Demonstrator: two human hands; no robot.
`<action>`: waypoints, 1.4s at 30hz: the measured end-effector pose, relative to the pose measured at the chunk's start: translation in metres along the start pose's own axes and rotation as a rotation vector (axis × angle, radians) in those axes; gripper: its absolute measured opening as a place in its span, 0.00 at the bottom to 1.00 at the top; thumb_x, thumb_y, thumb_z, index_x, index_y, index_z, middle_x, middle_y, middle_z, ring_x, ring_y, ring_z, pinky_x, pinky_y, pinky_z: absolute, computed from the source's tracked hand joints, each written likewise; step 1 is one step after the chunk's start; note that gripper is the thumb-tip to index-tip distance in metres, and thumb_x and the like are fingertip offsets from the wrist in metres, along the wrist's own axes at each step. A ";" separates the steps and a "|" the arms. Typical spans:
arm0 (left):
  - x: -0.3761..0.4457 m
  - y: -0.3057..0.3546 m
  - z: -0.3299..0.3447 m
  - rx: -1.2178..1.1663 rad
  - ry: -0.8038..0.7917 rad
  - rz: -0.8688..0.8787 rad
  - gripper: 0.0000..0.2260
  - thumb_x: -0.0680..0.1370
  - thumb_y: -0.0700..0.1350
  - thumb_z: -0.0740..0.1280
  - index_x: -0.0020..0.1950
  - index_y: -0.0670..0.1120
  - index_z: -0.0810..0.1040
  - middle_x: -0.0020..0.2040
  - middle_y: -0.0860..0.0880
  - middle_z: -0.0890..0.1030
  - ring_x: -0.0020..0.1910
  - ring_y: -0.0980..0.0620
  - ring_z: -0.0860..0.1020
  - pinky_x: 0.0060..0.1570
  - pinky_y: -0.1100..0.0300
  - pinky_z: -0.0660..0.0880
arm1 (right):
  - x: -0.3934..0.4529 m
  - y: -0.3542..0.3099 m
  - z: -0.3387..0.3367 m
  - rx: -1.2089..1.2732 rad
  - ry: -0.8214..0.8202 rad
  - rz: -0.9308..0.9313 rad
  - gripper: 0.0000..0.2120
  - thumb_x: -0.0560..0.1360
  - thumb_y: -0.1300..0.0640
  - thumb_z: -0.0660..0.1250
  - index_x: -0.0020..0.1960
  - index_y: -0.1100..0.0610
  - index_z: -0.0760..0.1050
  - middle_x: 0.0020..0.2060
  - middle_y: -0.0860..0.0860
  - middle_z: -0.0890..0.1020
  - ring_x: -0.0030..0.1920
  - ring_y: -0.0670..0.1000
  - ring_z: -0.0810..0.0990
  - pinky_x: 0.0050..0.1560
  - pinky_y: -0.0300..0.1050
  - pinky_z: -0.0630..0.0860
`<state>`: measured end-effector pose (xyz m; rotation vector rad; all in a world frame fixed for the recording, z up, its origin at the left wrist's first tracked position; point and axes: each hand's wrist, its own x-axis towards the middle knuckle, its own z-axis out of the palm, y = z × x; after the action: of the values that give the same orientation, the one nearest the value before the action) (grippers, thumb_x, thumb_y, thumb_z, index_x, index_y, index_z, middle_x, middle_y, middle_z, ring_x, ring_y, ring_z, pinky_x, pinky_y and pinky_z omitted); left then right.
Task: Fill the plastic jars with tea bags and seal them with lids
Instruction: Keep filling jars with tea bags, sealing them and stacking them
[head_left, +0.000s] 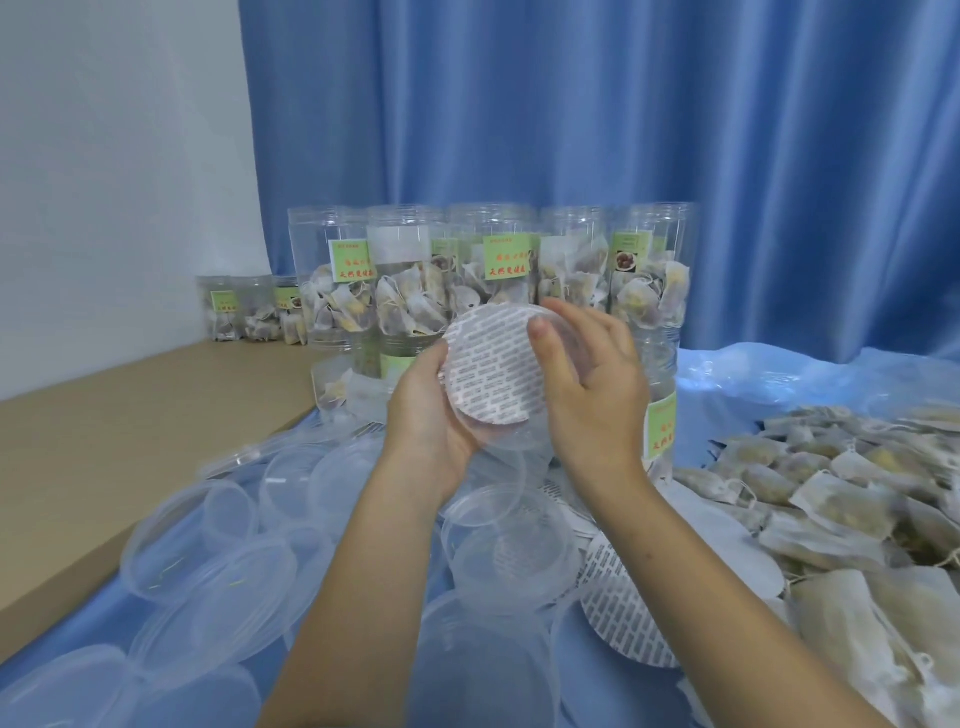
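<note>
Head view, looking down over both forearms: the left hand (431, 410) cups a clear plastic lid (501, 382) from below and from its left edge, fingers curled under the rim. A round white liner disc (493, 364), printed with rows of small grey dashes, sits in the lid with its flat face tilted up toward the camera. The right hand (587, 379) holds the lid's right side, its fingers curved round the far edge and its thumb (537, 332) pressing down on the upper right part of the disc. The lid is held in the air above the pile of loose clear lids (208, 566) on the blue plastic sheet (779, 371), just in front of the jars.

Behind the hands stands a row of clear plastic jars (410, 275), upright, without lids, partly filled with tea bags; further jars stand lower, behind the hands. They carry green labels (506, 257) with red and yellow Chinese characters, too blurred to read with certainty; one label at the right shows a small picture of something brown. Smaller-looking jars (249, 309) stand farther back at the left, on the tan tabletop (104, 431).

A heap of loose tea bags (841, 499) with strings lies to the right. More printed discs (623, 608) lie flat between the heap and the lids, under the right forearm. Blue curtain (571, 104) hangs behind, beside a white wall (119, 156).
</note>
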<state>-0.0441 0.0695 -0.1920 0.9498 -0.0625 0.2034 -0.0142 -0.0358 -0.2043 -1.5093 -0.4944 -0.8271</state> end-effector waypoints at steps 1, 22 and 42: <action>-0.002 0.000 0.001 0.001 -0.049 -0.002 0.19 0.82 0.50 0.53 0.57 0.41 0.79 0.46 0.43 0.84 0.40 0.47 0.84 0.34 0.54 0.81 | -0.001 0.000 0.000 -0.026 0.015 -0.009 0.12 0.76 0.52 0.66 0.59 0.51 0.78 0.49 0.37 0.71 0.51 0.32 0.71 0.52 0.20 0.64; -0.015 0.004 0.004 -0.004 -0.377 -0.027 0.31 0.71 0.65 0.60 0.63 0.45 0.78 0.59 0.44 0.81 0.56 0.48 0.80 0.54 0.54 0.78 | 0.012 -0.019 -0.025 -0.571 -0.467 -0.278 0.45 0.62 0.29 0.61 0.75 0.44 0.56 0.74 0.50 0.56 0.73 0.51 0.55 0.67 0.45 0.55; -0.001 -0.027 -0.014 0.257 0.040 -0.125 0.15 0.78 0.53 0.59 0.47 0.43 0.79 0.40 0.46 0.85 0.35 0.49 0.82 0.39 0.57 0.75 | 0.068 0.011 -0.065 -1.010 -0.773 0.264 0.44 0.59 0.31 0.71 0.72 0.35 0.57 0.76 0.52 0.52 0.74 0.56 0.59 0.68 0.52 0.63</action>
<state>-0.0399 0.0657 -0.2215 1.2011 0.0611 0.1164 0.0242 -0.1123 -0.1636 -2.7905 -0.4191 -0.2149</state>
